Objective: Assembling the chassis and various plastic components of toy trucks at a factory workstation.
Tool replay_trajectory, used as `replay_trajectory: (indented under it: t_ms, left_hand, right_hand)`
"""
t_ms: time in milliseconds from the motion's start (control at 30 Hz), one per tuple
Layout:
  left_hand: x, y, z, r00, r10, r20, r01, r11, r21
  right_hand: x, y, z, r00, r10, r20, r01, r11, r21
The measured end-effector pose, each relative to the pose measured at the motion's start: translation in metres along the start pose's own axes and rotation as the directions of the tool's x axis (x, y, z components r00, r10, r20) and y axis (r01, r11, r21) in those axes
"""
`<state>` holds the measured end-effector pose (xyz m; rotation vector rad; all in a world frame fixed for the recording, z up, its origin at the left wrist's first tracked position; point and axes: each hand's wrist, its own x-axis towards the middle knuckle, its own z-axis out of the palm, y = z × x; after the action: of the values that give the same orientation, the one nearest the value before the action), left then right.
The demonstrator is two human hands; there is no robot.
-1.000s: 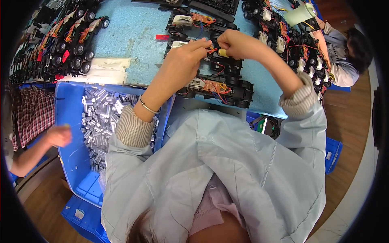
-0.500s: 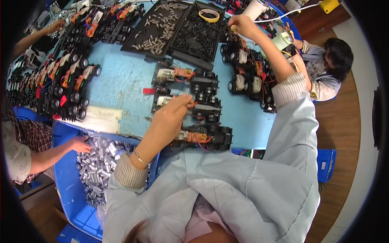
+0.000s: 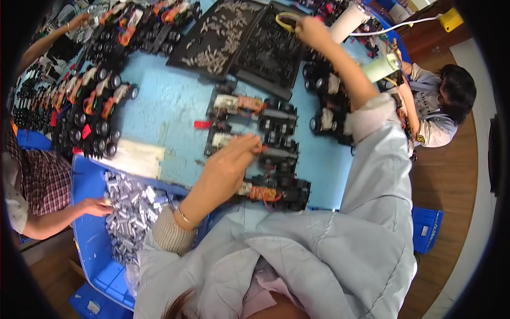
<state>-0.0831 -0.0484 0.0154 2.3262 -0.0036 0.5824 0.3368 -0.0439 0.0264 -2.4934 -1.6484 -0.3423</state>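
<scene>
Three black toy car chassis with wheels, wires and motor parts lie in a column in front of me: a far one (image 3: 228, 102), a middle one (image 3: 279, 153) and a near one (image 3: 263, 192). My left hand (image 3: 226, 167) rests over the middle chassis, its fingers bunched by a red wire; what they pinch is hidden. My right hand (image 3: 314, 33) reaches to the far tray, fingers closed on the edge of a yellow tape roll (image 3: 287, 21), which stands tilted above the small black parts.
A black tray (image 3: 204, 37) holds small metal parts. More chassis crowd the left (image 3: 87, 106) and right (image 3: 324, 85). At lower left a co-worker's hand (image 3: 98, 206) is at a blue bin (image 3: 87, 234) of silver cylinders. Another person (image 3: 438, 101) sits at right.
My right hand has shifted slightly to the tape roll, which now tilts at its fingers. The left hand stays on the middle chassis. The co-worker's hand has drawn back a little from the cylinders.
</scene>
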Motion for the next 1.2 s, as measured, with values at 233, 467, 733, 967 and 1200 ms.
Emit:
replay_trajectory:
  t_ms: [233, 467, 733, 967, 1200]
  left_hand:
    - [-0.021, 0.033, -0.016, 0.999, -0.026, 0.034, 0.028, 0.997, -0.076]
    - [-0.048, 0.071, 0.012, 0.994, 0.038, 0.107, -0.042, 0.998, 0.035]
    - [-0.061, 0.072, 0.037, 0.995, 0.091, -0.032, -0.083, 0.976, 0.201]
    - [-0.064, 0.067, 0.037, 0.996, 0.088, -0.005, -0.086, 0.979, 0.187]
    - [-0.063, 0.060, 0.037, 0.996, 0.094, -0.004, -0.092, 0.983, 0.159]
  right_hand:
    - [-0.165, -0.106, -0.112, 0.974, 0.006, 0.228, -0.151, 0.765, 0.626]
    - [-0.323, -0.185, -0.096, 0.944, 0.184, 0.275, -0.329, 0.622, 0.711]
    - [-0.333, -0.205, -0.077, 0.973, 0.183, 0.141, -0.230, 0.704, 0.672]
    - [-0.328, -0.201, -0.077, 0.981, 0.138, 0.139, -0.196, 0.748, 0.635]
    - [-0.322, -0.204, -0.081, 0.988, 0.053, 0.144, -0.118, 0.859, 0.498]
